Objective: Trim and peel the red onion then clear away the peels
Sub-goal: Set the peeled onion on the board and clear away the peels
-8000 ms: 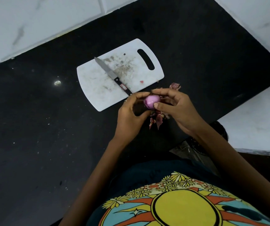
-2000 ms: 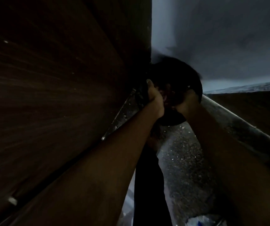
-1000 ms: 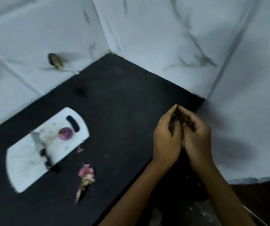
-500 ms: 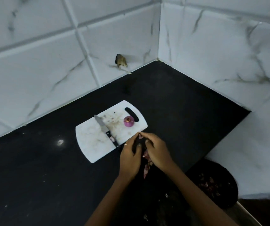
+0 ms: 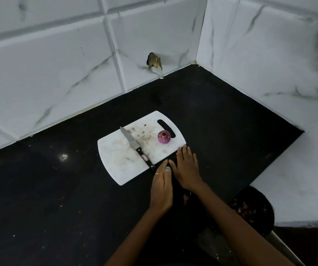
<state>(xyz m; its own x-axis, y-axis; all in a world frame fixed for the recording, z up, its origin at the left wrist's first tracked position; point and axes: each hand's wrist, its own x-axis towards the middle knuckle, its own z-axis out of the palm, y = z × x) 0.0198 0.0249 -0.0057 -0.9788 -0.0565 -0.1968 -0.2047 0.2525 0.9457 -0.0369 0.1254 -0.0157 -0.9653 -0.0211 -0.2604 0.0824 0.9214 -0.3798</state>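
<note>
The peeled red onion [image 5: 164, 137] sits on the white cutting board [image 5: 119, 160], near its handle slot. A black-handled knife [image 5: 135, 145] lies across the board's middle. My right hand [image 5: 186, 167] lies flat on the black counter just in front of the board's near right edge, fingers straight. My left hand [image 5: 162, 186] rests on its edge beside it, fingers straight, close to the knife handle's end. A bit of reddish peel [image 5: 186, 196] shows between my wrists; any peels under my palms are hidden.
A dark round bin [image 5: 254, 210] holding onion peels stands low at the right, beyond the counter's corner. White marble-look tiled walls [image 5: 58, 73] close the counter at the back and right. A chipped hole [image 5: 154, 61] marks the back wall.
Since half a second ago my hands have gone from pinching at peels to lying straight on the counter. Earlier the onion was put on the board and peels went to the bin.
</note>
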